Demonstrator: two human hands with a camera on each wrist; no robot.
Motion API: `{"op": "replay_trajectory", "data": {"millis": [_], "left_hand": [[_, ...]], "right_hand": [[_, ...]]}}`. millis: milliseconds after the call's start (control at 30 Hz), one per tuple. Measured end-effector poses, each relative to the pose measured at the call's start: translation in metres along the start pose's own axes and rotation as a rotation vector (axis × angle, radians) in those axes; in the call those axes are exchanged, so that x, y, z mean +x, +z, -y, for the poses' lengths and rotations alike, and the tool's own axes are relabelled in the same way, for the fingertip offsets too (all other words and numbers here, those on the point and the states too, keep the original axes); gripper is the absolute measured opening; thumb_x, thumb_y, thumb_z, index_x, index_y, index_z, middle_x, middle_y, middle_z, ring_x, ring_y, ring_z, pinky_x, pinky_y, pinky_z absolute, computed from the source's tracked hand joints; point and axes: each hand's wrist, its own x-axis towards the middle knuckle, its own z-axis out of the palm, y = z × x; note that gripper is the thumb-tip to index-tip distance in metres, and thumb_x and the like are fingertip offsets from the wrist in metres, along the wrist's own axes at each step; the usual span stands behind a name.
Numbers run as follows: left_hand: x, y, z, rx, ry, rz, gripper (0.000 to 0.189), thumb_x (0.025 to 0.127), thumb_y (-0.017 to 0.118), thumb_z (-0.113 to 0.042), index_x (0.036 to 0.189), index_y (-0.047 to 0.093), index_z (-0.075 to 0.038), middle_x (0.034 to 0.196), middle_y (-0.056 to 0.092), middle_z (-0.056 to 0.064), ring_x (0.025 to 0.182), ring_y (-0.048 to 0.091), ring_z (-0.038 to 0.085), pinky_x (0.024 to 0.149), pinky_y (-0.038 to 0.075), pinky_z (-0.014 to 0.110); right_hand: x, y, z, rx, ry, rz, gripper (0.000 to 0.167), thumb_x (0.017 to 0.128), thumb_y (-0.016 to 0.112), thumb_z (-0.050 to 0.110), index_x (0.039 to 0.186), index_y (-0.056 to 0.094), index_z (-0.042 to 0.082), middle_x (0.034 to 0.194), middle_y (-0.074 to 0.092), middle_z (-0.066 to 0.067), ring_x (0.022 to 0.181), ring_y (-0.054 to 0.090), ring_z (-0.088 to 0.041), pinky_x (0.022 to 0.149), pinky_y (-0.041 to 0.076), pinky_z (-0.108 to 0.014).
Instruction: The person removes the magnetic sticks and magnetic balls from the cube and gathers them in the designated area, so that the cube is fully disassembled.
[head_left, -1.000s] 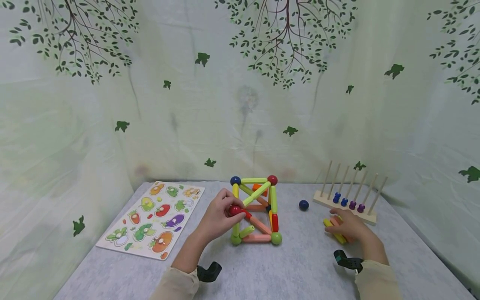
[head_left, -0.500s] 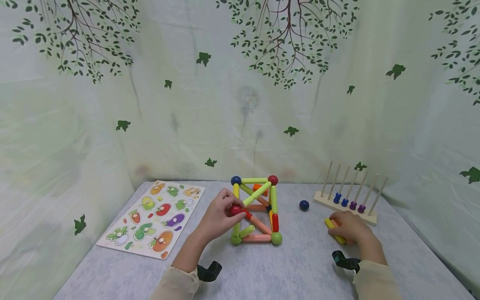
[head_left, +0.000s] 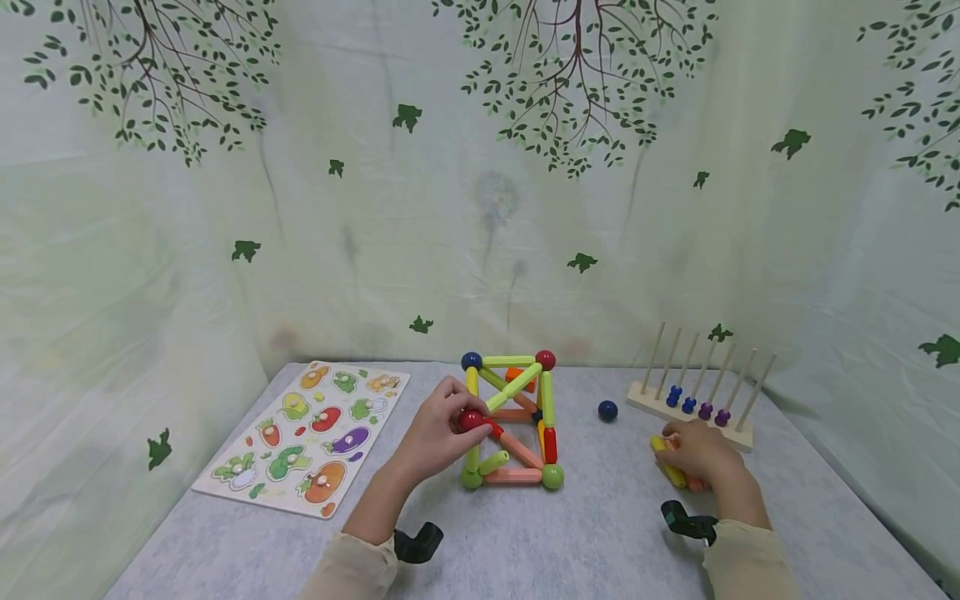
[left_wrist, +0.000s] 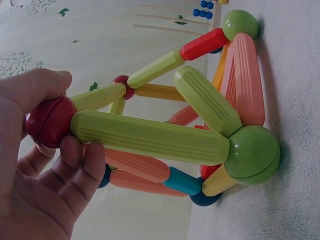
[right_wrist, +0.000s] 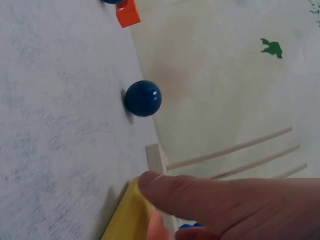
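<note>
My left hand [head_left: 438,429] pinches a red ball [left_wrist: 50,122] at the near upper corner of a frame built of magnetic sticks and balls. From that ball a light green stick [left_wrist: 150,136] runs down to a green ball [left_wrist: 252,155] on the table. Another short green stick [head_left: 493,462] sticks out from the same green ball, its other end free. On the right, my right hand [head_left: 703,454] bends over loose sticks lying on the table. Its thumb presses the end of a yellow stick [right_wrist: 127,212]; a salmon stick [right_wrist: 157,227] lies beside it, partly hidden by the hand.
A dark blue ball [head_left: 607,411] lies between the frame and a wooden peg rack [head_left: 690,414] with blue and purple beads. An orange block [head_left: 521,379] sits behind the frame. To the left is a vegetable puzzle board [head_left: 300,442]. A printed curtain [head_left: 495,250] hangs behind the table.
My right hand's fingers have drawn in around the loose sticks, and the yellow stick has shifted slightly toward the hand. The left hand and the frame stay put.
</note>
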Motion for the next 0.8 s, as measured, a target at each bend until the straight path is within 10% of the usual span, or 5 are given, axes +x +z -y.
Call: {"op": "replay_trajectory", "data": {"millis": [300, 800], "left_hand": [[0.000, 0.002, 0.001, 0.003, 0.003, 0.003, 0.015, 0.086, 0.079, -0.015, 0.099, 0.071, -0.015, 0.100, 0.048, -0.001, 0.090, 0.054, 0.016, 0.070, 0.054, 0.020], [0.000, 0.002, -0.001, 0.006, -0.011, 0.010, 0.017, 0.086, 0.079, -0.015, 0.101, 0.071, -0.015, 0.101, 0.047, -0.001, 0.093, 0.054, 0.017, 0.072, 0.054, 0.019]], "right_hand": [[-0.006, -0.013, 0.038, 0.032, -0.140, -0.120, 0.044, 0.094, 0.066, 0.035, 0.129, 0.063, 0.008, 0.140, 0.053, -0.028, 0.127, 0.048, -0.050, 0.099, 0.042, -0.068], [-0.015, 0.015, 0.137, 0.219, -0.395, -0.161, 0.022, 0.092, 0.072, 0.023, 0.113, 0.071, 0.019, 0.107, 0.071, 0.003, 0.091, 0.062, -0.011, 0.079, 0.056, -0.032]]}}
